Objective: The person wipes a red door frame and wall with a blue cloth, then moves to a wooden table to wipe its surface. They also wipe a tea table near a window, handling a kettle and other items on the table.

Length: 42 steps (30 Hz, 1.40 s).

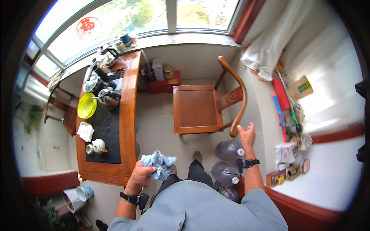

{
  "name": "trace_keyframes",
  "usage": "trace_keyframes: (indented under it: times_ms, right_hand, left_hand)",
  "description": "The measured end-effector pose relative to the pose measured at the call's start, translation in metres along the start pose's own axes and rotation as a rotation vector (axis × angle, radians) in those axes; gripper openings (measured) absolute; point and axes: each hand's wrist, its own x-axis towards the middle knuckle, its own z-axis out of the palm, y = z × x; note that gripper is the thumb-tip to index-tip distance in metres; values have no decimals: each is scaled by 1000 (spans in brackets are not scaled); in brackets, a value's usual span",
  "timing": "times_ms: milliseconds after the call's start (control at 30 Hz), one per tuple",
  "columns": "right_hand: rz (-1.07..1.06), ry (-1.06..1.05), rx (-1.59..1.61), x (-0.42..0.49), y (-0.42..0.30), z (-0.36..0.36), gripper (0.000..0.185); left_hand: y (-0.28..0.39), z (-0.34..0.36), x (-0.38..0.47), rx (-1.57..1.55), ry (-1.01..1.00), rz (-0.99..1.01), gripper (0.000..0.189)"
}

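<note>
My left hand point(141, 173) is closed around a crumpled light blue cloth point(158, 165), just off the near corner of a wooden tea table point(127, 138). On the right, my right hand point(247, 136) holds nothing, its fingers apart. It is beside the rounded arm end of a wooden chair point(196, 111); whether the thumb touches the wood I cannot tell. The chair has a curved rail and a carved back splat, and its seat is bare. Below that hand, large clear plastic water bottles point(228, 150) with white caps lie on the floor.
A yellow-green basket point(87, 105), a white teapot point(99, 146), a tissue pack point(85, 131) and a metal kettle point(108, 98) stand on the table. A red box point(164, 83) sits under the window. Assorted items, including a white box point(286, 153), line the right ledge. A second chair point(66, 106) stands left.
</note>
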Motion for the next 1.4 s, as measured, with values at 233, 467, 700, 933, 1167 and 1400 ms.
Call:
trace_keyframes:
  times_ms: [233, 467, 700, 933, 1167, 1400]
  right_hand:
    - [347, -424, 466, 82, 66, 62, 79]
    - [464, -554, 485, 72, 40, 80, 26]
    - [514, -522, 574, 16, 22, 105, 22]
    - [484, -551, 570, -7, 7, 99, 25]
    - [466, -637, 474, 7, 24, 83, 25]
    - [-171, -259, -259, 5, -19, 63, 57]
  left_hand:
    - [13, 13, -6, -195, 207, 150, 55]
    - [7, 26, 10, -164, 318, 169, 45]
    - [8, 38, 26, -155, 312, 182, 39]
    - [13, 45, 35, -156, 292, 176, 37]
    - [13, 38, 32, -177, 344, 212, 38]
    - [36, 14, 38, -163, 287, 264, 41]
